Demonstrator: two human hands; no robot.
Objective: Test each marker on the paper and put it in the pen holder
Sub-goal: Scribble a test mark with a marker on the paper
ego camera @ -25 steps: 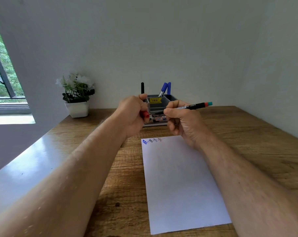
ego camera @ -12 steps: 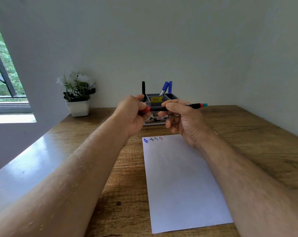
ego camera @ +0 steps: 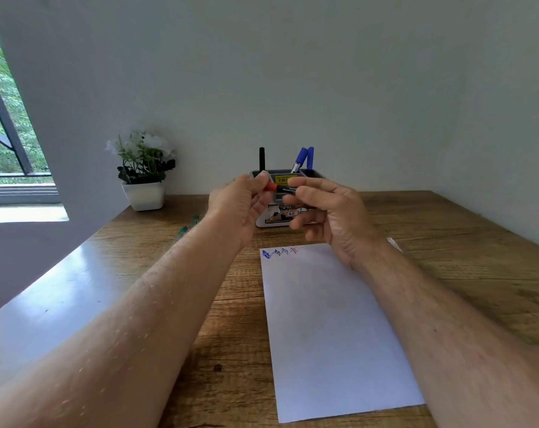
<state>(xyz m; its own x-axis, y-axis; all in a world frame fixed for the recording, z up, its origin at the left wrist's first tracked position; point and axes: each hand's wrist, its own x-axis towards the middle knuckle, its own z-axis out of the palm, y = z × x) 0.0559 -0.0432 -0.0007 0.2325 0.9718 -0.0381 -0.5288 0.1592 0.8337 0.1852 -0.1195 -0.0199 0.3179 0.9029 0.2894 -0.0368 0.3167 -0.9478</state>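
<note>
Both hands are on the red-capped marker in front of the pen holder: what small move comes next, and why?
Probably drop the marker into the pen holder: its red cap looks on, held between left hand and right hand, and a red mark already sits on the paper.

Single head-worn wide-angle view, looking forward and slightly down along both forearms, wooden table point(ego camera: 447, 242) close below, back wall beyond its far edge

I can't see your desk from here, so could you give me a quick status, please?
Left hand pinching red cap. Right hand on the marker barrel. Marker capped, raised before pen holder. Nothing blocking.
</note>
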